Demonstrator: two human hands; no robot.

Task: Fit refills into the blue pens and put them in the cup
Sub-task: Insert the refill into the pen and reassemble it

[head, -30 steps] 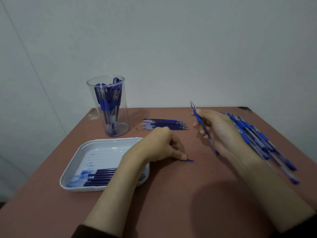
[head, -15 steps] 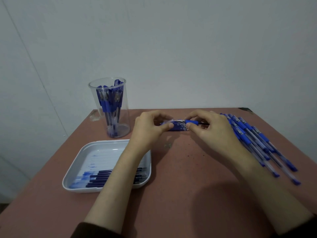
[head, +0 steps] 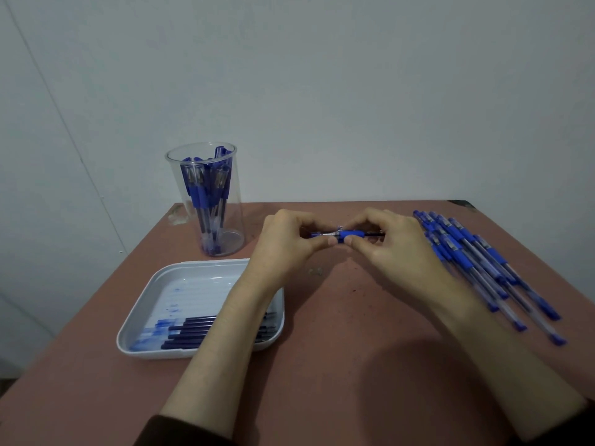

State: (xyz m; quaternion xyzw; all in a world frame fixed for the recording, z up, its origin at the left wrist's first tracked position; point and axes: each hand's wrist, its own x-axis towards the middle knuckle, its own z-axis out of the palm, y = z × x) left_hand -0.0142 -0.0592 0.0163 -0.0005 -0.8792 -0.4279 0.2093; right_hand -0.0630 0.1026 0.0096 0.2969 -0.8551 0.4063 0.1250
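While both hands pinch it, blue-grip clear plastic pen (head: 349, 234) hangs mid-frame: left hand (head: 286, 244) at tip, right hand (head: 391, 243) on barrel.

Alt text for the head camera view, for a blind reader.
The left hand and right hand pinch one blue pen between them above a reddish table. A clear cup of pens stands back left, a white tray of refills near left, loose pens at right.
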